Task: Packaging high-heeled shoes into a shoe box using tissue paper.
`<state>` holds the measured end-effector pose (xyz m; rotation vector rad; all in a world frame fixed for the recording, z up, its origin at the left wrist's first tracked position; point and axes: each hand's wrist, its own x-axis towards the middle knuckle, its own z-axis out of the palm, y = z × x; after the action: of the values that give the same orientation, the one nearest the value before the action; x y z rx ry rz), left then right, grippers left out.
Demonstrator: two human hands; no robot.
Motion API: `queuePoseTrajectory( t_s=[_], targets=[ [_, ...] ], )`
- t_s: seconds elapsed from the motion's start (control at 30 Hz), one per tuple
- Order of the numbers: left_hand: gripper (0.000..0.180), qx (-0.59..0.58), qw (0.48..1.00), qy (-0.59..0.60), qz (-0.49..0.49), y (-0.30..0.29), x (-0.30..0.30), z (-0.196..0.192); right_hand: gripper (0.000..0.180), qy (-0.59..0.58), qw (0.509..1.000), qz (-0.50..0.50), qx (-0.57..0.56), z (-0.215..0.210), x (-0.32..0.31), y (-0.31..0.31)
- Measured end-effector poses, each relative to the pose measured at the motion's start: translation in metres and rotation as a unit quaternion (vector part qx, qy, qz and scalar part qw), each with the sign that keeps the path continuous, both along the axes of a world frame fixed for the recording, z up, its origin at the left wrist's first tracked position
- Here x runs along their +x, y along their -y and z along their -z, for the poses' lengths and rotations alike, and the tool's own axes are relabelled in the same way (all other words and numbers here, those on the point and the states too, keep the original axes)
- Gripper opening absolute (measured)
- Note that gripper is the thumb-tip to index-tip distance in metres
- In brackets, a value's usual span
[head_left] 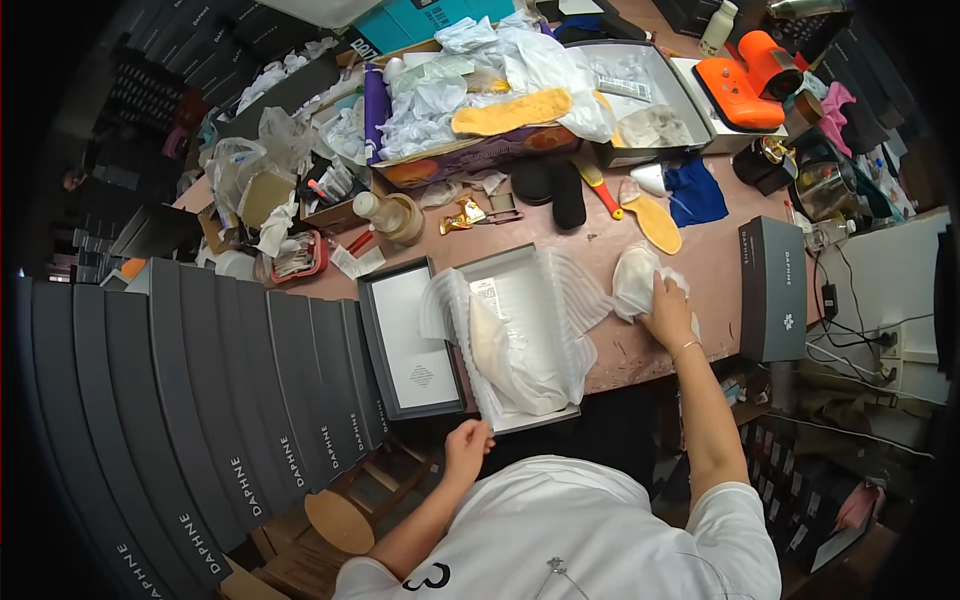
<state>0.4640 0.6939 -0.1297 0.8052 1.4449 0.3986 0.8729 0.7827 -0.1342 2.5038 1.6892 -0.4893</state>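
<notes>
An open shoe box (570, 412) stands on the table in front of me, lined with translucent foam sheet (575, 300). Inside lies a long bundle in white tissue paper (515, 375); its contents are hidden. My left hand (466, 450) is closed at the box's near left corner; what its fingers hold, if anything, is hidden. To the right of the box, my right hand (668, 312) grips a second white tissue-wrapped bundle (635, 280) resting on the table. The dark lid (420, 340), white inside, lies left of the box.
Dark shoe boxes (240, 380) stand in a long row at left. Another closed shoe box (775, 290) is at right. Behind are a yellow insole (655, 220), a brush (602, 192), a glass bottle (395, 218), a carton of crumpled paper (470, 150) and an orange device (750, 85).
</notes>
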Motion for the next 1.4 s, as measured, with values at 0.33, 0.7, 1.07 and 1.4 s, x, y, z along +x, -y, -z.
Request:
queuePoseTrajectory(
  t_s=[0.33, 0.7, 1.07, 1.4],
  targets=[
    [0.017, -0.034, 0.938, 0.206, -0.277, -0.003, 0.025, 0.095, 0.062, -0.331, 0.939, -0.098, -0.001, 0.002, -0.213, 0.027],
    [0.012, 0.584, 0.763, -0.087, 0.262, -0.026, 0.043, -0.047, 0.038, -0.324, 0.916, -0.17, 0.167, 0.049, -0.213, 0.042],
    [0.052, 0.464, 0.739, -0.245, 0.423, -0.086, 0.034, 0.001, 0.069, -0.068, 0.964, -0.03, 0.256, -0.079, -0.074, 0.04],
    [0.098, 0.326, 0.554, -0.447, 0.622, -0.153, 0.113, 0.002, 0.05, -0.25, 0.933, 0.107, 0.237, 0.022, 0.028, 0.067]
  ],
)
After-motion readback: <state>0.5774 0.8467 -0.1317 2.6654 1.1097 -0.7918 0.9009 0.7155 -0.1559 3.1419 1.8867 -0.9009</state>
